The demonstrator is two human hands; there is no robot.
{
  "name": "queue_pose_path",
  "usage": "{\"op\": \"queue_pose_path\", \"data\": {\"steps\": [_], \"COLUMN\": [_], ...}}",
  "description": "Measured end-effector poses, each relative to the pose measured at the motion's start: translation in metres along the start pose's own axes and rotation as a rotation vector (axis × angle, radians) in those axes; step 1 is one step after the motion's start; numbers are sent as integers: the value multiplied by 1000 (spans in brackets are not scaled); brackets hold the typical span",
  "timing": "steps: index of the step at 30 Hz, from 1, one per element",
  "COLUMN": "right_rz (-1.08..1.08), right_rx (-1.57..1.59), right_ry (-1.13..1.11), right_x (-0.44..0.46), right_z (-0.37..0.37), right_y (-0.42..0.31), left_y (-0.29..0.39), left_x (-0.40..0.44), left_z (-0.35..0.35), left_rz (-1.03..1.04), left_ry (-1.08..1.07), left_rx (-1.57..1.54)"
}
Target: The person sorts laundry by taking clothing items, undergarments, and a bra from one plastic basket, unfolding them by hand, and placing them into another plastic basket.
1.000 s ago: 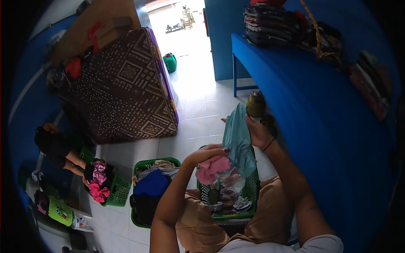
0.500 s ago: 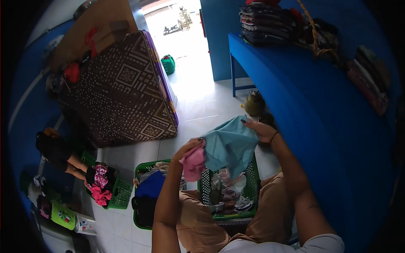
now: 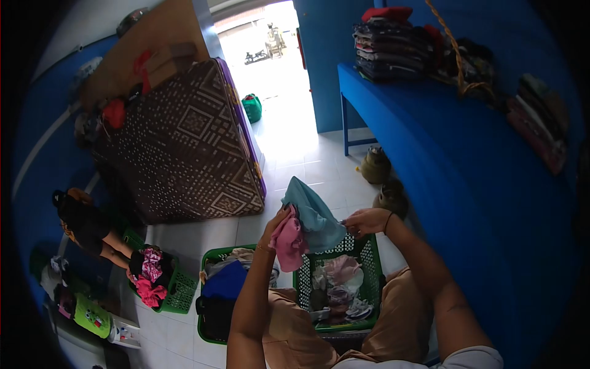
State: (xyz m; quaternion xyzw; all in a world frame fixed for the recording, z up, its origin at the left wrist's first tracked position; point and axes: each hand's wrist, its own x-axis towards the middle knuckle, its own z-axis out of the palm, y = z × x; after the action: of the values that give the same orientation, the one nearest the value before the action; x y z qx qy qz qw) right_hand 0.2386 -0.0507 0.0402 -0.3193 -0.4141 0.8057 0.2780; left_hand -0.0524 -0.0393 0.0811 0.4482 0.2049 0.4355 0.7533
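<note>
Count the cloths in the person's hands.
2: a pink cloth hanging from the left hand, and a teal cloth spanning from there to the right hand. Another could be hidden in the folds.

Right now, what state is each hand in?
Left hand: closed, holding the pink cloth and light-blue cloth.
Right hand: closed, pinching the light-blue cloth's edge.

Half-seen, half lost to glare.
Left hand (image 3: pixel 278 222) partly covered by pink cloth (image 3: pixel 289 244); small pieces (image 3: pixel 338 296) in green basket (image 3: pixel 371 253) too jumbled to tell; shapes (image 3: pixel 273 42) beyond doorway (image 3: pixel 284 92) washed out.
</note>
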Motion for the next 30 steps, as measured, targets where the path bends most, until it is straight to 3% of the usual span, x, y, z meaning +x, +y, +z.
{"op": "queue_pose_path", "data": {"steps": [3,7,12,18,23,30], "right_rz": [-6,-184,-392,-599,-733,-569], "right_rx": [-90,139,454,363,484,-65], "right_ry": [-42,14,91,198,492,723], "right_x": [-1,-9,-17,-31,-41,-34], "right_z": [2,-8,-17,-1,-25,-38], "right_y": [-11,-22,-22,-35,-34,-14], "left_y": [6,21,11,6,10,19], "left_x": [1,-7,6,7,-2,-15], "left_z": [1,12,1,-1,-8,-18], "left_rz": [80,61,-118,-45,-76,-124], "left_ry": [23,52,64,39,-5,-76], "left_rx": [30,363,204,269,301,349]}}
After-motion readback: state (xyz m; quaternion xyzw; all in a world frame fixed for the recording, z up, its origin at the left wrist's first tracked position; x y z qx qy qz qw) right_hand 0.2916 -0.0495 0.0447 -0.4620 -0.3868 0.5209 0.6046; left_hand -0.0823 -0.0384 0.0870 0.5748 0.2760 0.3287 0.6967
